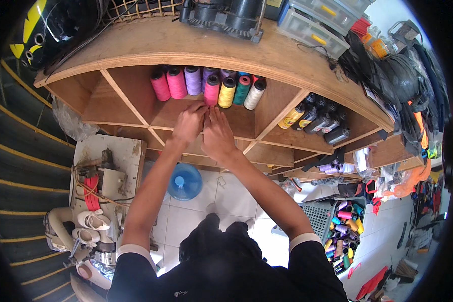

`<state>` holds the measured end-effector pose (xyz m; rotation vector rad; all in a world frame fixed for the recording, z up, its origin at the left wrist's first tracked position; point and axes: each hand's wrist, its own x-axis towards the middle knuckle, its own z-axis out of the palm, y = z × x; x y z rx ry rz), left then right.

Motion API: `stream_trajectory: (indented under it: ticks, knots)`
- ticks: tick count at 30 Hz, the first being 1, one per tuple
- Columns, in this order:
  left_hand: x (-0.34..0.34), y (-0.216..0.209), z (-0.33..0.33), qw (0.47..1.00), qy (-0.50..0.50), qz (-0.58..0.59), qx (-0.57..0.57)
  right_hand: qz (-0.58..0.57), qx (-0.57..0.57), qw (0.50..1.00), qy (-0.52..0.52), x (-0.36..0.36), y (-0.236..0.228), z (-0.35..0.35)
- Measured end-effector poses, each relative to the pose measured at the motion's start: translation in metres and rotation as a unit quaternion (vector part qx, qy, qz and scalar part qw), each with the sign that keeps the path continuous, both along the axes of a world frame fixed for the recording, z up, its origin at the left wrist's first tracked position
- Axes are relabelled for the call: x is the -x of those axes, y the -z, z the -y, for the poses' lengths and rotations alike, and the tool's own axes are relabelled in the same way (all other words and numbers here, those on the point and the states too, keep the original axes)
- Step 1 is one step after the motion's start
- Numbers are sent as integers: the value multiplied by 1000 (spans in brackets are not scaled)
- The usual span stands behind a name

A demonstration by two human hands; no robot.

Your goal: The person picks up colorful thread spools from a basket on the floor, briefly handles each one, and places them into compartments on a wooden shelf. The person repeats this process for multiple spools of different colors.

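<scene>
In the head view, held the left hand (pixel 188 126) and the right hand (pixel 218 133) side by side at the front of a shelf compartment (pixel 163 115), with fingers curled and tips close together, apparently for control from both sides. Found the pink spool (pixel 211 91) upright directly beyond the fingertips, with its foot partly hidden by them. Could not tell a true grasp from a light touch for either hand, given that covered contact. Noted the yellow spool (pixel 227 93), green spool (pixel 241 91) and white spool (pixel 255 95) beyond and to the right of the right hand, all upright, probably for firm footing and easy sight of each colour. Saw the lilac spool (pixel 192 80) and two more pink spools (pixel 175 84) beyond the left hand and slightly to its left, side by side, perhaps grouped by like colour. Saw bottles (pixel 319 121) well to the right of the right hand, past a divider (pixel 282 115), likely for separation from the thread. Made out a grey crate (pixel 317 216) below and to the right of the right hand, with jumbled spools (pixel 345 234) inside, presumably for loose keeping within its walls. Spotted a blue jug (pixel 185 182) on the floor below the left hand, perhaps for clearance from the shelf work.
</scene>
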<state>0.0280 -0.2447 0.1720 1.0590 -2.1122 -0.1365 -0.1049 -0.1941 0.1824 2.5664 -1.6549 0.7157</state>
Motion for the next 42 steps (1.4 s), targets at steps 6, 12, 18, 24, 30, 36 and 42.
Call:
stream_trajectory:
  ticks: [6, 12, 18, 24, 30, 36, 42]
  knots:
    - [1, -4, -1, 1000, 1, 6, -10, -5, -4, 1000, 11, -3, -1, 1]
    - [0, -7, -7, 999, -4, -34, -1, 14, -4, 1000, 7, -6, -7, -3]
    - [5, -10, -4, 997, -7, -59, -40, 24, 3, 1000, 0, -2, -3, 4]
    - [9, -17, -12, 994, -53, -92, 15, 34, 4, 999, -11, 3, -21, -1]
    - [52, 0, -129, 779, -82, -526, -331, 324, -200, 924, -10, 48, -72, -87]
    - [140, 84, -226, 283, 114, -730, -612, 243, -151, 958, -4, 80, 25, -205]
    - [197, 74, -264, 161, 206, -541, -799, 244, -204, 925, 209, 163, 80, -279]
